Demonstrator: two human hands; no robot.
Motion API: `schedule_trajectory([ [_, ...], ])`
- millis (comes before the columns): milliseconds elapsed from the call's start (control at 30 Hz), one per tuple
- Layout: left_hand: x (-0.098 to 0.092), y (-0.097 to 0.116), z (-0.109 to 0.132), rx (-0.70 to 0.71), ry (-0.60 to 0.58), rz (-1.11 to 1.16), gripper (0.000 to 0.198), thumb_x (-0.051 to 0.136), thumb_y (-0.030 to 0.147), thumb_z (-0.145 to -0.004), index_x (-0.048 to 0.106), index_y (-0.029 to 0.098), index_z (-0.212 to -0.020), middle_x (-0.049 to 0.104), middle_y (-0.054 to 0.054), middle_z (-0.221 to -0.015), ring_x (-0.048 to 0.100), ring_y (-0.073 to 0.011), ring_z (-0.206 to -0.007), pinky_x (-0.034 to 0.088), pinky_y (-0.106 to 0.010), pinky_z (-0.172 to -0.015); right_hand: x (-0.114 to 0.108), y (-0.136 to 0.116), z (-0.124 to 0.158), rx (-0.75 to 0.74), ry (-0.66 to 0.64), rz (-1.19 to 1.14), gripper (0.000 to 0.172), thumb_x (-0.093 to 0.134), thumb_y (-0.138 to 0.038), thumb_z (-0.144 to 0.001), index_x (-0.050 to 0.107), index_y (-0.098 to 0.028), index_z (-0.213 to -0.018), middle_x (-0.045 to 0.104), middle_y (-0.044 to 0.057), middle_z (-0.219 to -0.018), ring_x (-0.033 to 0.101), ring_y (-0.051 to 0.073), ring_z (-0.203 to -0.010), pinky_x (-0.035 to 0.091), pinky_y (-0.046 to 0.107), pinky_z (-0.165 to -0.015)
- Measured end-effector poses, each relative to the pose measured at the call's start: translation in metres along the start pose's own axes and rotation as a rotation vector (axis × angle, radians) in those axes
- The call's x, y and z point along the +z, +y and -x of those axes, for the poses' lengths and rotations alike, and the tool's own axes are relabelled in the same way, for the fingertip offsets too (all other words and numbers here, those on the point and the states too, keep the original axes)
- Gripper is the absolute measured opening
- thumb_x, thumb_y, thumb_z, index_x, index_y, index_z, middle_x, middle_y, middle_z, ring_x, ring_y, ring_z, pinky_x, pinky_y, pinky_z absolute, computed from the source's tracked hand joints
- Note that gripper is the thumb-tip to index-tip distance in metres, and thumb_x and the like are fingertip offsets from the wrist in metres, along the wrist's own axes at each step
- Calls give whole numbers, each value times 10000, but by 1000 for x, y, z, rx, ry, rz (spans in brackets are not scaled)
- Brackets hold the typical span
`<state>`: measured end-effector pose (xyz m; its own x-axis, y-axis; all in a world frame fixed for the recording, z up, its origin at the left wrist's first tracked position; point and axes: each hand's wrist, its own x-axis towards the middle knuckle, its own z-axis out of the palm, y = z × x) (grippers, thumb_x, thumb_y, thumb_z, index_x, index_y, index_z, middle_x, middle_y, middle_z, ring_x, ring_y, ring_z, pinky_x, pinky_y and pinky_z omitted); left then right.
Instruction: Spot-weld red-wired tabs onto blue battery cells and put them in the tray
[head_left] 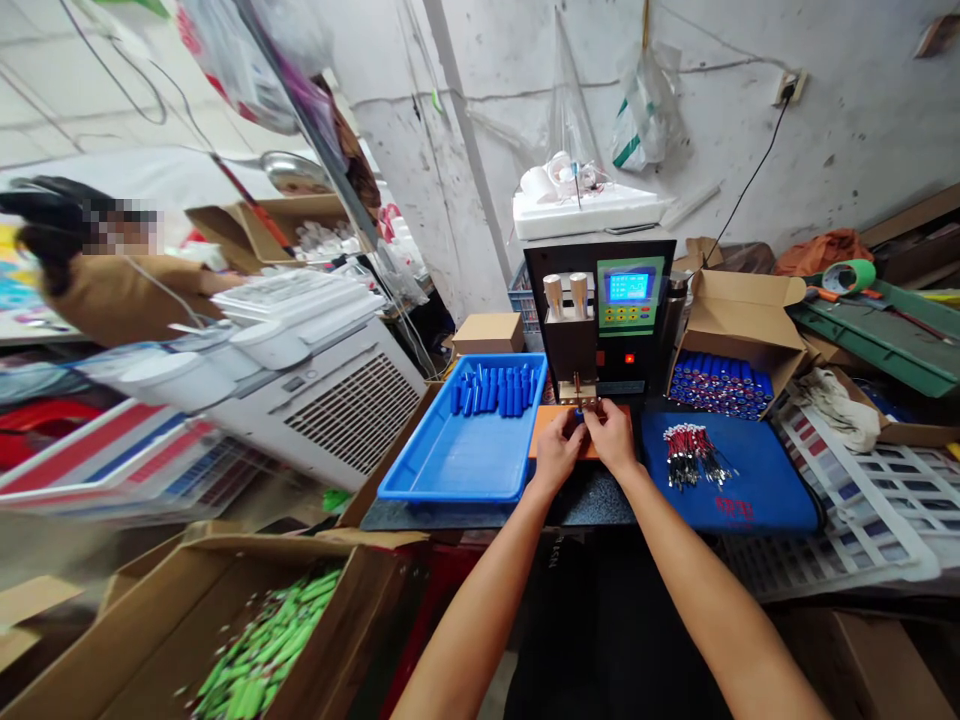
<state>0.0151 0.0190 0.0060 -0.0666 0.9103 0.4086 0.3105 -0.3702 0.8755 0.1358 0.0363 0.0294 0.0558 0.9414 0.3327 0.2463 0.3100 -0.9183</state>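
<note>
My left hand (558, 447) and my right hand (610, 434) meet over an orange pad (541, 432) in front of a black spot-welding machine (600, 320). Both hands pinch a small blue cylindrical cell (579, 419) and hold it just under the machine's two copper electrode tips (578, 388). The fingers of both hands are curled closed around the cell, which is mostly hidden. A blue tray (457, 460) with several blue cells (495, 388) lies to the left of my left hand.
A cardboard box (731, 340) of blue cells stands right of the machine. A bundle of wire leads (694, 455) lies on a blue mat (739, 490). A box of green cells (262, 650) sits lower left. A person in brown sits at far left beside a white cooler (330, 400).
</note>
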Motion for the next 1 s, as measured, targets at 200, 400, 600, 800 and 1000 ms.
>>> schedule_trajectory([
  [200,1,0,0,-14,6,-7,235,606,310,-866,658,181,-1056,721,-71,-986,674,-197,-880,510,-300,-820,-9,13,-3,43,-39,-248,244,630,-424,-752,609,-194,-831,680,48,-801,627,199,-726,492,308,-677],
  [400,2,0,0,-12,3,-10,226,604,313,-868,665,177,-1038,721,-76,-975,672,-195,-880,515,-303,-818,-17,13,-2,66,-101,-151,235,621,-415,-727,576,-195,-658,598,9,-621,547,175,-629,424,287,-604],
  [600,-2,-5,0,-35,20,9,301,635,281,-839,648,169,-1118,704,-93,-1033,679,-185,-834,534,-305,-768,-18,13,-2,121,-104,-214,279,613,-448,-715,550,-201,-600,529,-13,-516,497,149,-542,375,259,-521],
  [800,-12,0,20,19,149,-99,198,567,311,-885,687,175,-964,697,-70,-925,652,-180,-869,506,-307,-804,-19,15,-2,164,-90,-290,298,637,-474,-694,566,-197,-611,498,-27,-490,439,122,-480,320,239,-465],
  [1000,-5,6,27,2,47,-215,166,604,307,-839,700,175,-815,691,-42,-749,621,-162,-691,480,-280,-669,-20,13,-2,170,-95,-364,312,650,-480,-673,544,-201,-581,475,-37,-484,402,113,-462,303,243,-465],
])
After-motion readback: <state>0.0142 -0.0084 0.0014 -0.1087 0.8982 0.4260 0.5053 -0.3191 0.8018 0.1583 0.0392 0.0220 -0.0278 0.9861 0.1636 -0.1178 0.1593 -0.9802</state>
